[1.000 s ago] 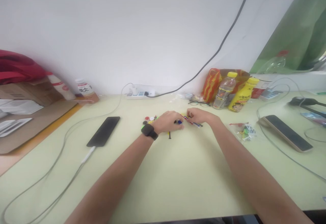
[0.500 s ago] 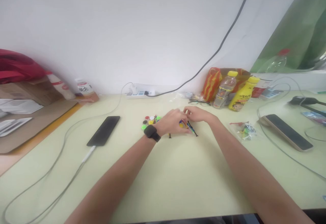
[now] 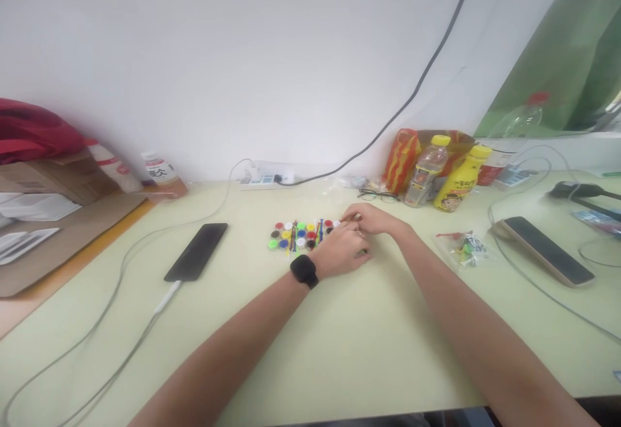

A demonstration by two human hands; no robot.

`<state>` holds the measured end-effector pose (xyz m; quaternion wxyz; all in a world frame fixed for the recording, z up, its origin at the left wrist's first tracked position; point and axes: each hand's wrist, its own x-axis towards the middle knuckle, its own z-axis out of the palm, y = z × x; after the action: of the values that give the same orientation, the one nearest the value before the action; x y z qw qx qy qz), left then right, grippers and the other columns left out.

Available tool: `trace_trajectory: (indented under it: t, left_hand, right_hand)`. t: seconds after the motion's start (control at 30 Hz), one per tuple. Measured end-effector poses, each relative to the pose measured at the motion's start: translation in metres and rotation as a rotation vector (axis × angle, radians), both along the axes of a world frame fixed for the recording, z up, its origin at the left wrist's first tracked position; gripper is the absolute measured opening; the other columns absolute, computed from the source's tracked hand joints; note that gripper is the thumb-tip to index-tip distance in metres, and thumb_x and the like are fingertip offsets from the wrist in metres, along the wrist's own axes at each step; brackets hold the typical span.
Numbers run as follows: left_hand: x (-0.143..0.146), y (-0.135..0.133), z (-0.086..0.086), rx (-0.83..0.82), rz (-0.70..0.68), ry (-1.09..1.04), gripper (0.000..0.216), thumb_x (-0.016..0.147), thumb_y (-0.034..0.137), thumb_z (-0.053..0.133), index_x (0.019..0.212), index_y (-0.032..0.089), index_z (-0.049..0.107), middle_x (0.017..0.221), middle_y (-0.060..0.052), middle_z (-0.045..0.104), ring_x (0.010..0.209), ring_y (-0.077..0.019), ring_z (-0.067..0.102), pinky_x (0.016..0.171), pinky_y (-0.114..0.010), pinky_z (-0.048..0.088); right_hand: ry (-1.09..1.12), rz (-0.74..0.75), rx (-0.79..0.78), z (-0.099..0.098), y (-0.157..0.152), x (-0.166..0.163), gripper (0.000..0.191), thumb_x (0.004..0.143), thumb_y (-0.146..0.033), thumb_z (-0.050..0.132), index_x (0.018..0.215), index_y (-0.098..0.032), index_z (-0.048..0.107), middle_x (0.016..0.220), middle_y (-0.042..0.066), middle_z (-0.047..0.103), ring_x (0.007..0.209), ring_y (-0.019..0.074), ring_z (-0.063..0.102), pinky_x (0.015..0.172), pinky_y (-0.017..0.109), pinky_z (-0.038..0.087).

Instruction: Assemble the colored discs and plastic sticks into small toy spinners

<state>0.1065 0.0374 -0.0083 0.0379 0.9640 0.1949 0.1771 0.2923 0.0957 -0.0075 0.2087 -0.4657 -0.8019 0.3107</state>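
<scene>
Small round pots with coloured lids lie in short rows at the middle of the table, in red, white, green, yellow, blue and black. Thin coloured sticks lie between the groups of pots. My left hand, with a black watch at the wrist, curves over the right end of the rows and covers part of them. Its fingers are bent, and what they hold is hidden. My right hand meets the left fingertips from the far right side. Its fingers are pinched together, on something too small to make out.
A charging phone with its cable lies to the left. On the right are a clear bag of small parts and another phone-like slab. Glasses, bottles and a power strip stand along the wall.
My left hand has shifted right and slightly nearer, uncovering more of the pots. Thin sticks that jutted out beneath it now show lying among the pots. My right hand has stayed nearly in place.
</scene>
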Motion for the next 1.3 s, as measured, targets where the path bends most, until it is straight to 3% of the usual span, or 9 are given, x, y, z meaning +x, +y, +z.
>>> trace_trajectory:
  t: [0.17, 0.33, 0.53, 0.63, 0.73, 0.9, 1.1, 1.3]
  left_hand:
    - [-0.001, 0.001, 0.001, 0.037, 0.009, 0.049, 0.026, 0.099, 0.03, 0.055, 0.084, 0.019, 0.074, 0.085, -0.011, 0.069, 0.099, -0.0272, 0.058, 0.093, -0.041, 0.045]
    - [-0.004, 0.002, 0.001, 0.019, 0.004, 0.037, 0.025, 0.099, 0.028, 0.054, 0.086, 0.019, 0.073, 0.089, -0.01, 0.07, 0.103, -0.0269, 0.059, 0.097, -0.04, 0.045]
    - [-0.012, 0.011, 0.01, -0.105, -0.025, -0.054, 0.017, 0.096, 0.032, 0.063, 0.103, 0.021, 0.074, 0.108, -0.008, 0.073, 0.108, -0.0252, 0.063, 0.099, -0.038, 0.047]
    - [-0.026, 0.025, 0.025, -0.13, 0.05, -0.103, 0.022, 0.1, 0.033, 0.055, 0.103, 0.022, 0.075, 0.105, -0.007, 0.074, 0.103, -0.0235, 0.065, 0.097, -0.038, 0.048]
    - [-0.05, 0.042, 0.042, -0.108, 0.22, -0.215, 0.029, 0.102, 0.036, 0.051, 0.108, 0.021, 0.074, 0.111, -0.007, 0.075, 0.107, -0.0239, 0.064, 0.098, -0.038, 0.049]
    - [-0.083, 0.059, 0.056, -0.166, 0.36, -0.234, 0.03, 0.099, 0.041, 0.053, 0.108, 0.022, 0.076, 0.117, -0.006, 0.075, 0.105, -0.0233, 0.066, 0.092, -0.036, 0.052]
    - [-0.092, 0.061, 0.05, -0.241, 0.372, -0.174, 0.03, 0.098, 0.042, 0.055, 0.106, 0.023, 0.076, 0.111, -0.005, 0.076, 0.1, -0.0231, 0.067, 0.092, -0.037, 0.053]
    - [-0.079, 0.062, 0.032, -0.196, 0.338, -0.056, 0.036, 0.096, 0.043, 0.06, 0.12, 0.021, 0.074, 0.117, -0.01, 0.074, 0.116, -0.0283, 0.062, 0.101, -0.041, 0.049]
  right_hand:
    - [0.077, -0.046, -0.059, -0.001, -0.001, -0.005, 0.034, 0.065, -0.002, 0.055, 0.087, -0.016, 0.076, 0.101, 0.006, 0.08, 0.1, 0.0216, 0.073, 0.088, 0.028, 0.056]
    - [0.12, -0.027, -0.092, 0.003, -0.004, -0.006, 0.035, 0.064, -0.003, 0.053, 0.088, -0.016, 0.074, 0.099, 0.006, 0.079, 0.099, 0.0211, 0.073, 0.09, 0.029, 0.056]
    - [0.132, 0.027, -0.091, 0.011, -0.006, -0.005, 0.032, 0.067, -0.005, 0.056, 0.092, -0.015, 0.074, 0.102, 0.006, 0.078, 0.098, 0.0209, 0.071, 0.088, 0.029, 0.055]
    - [0.033, -0.106, -0.09, 0.018, -0.009, -0.001, 0.021, 0.077, -0.01, 0.061, 0.094, -0.015, 0.073, 0.103, 0.006, 0.077, 0.094, 0.0187, 0.071, 0.086, 0.027, 0.055]
    - [-0.055, -0.239, -0.17, 0.023, -0.012, 0.003, 0.016, 0.083, -0.016, 0.067, 0.098, -0.015, 0.071, 0.096, 0.007, 0.077, 0.077, 0.0164, 0.072, 0.077, 0.026, 0.056]
    - [-0.056, -0.276, -0.333, 0.024, -0.018, -0.009, 0.022, 0.083, -0.016, 0.075, 0.102, -0.014, 0.065, 0.093, 0.008, 0.075, 0.069, 0.0162, 0.073, 0.066, 0.025, 0.059]
    - [-0.01, -0.239, -0.455, 0.031, -0.027, -0.032, 0.03, 0.079, -0.01, 0.079, 0.103, -0.016, 0.062, 0.088, 0.003, 0.071, 0.071, 0.0169, 0.075, 0.067, 0.025, 0.062]
    - [0.022, -0.244, -0.485, 0.032, -0.029, -0.035, 0.025, 0.084, -0.013, 0.076, 0.103, -0.017, 0.06, 0.084, 0.001, 0.07, 0.07, 0.0172, 0.076, 0.066, 0.025, 0.063]
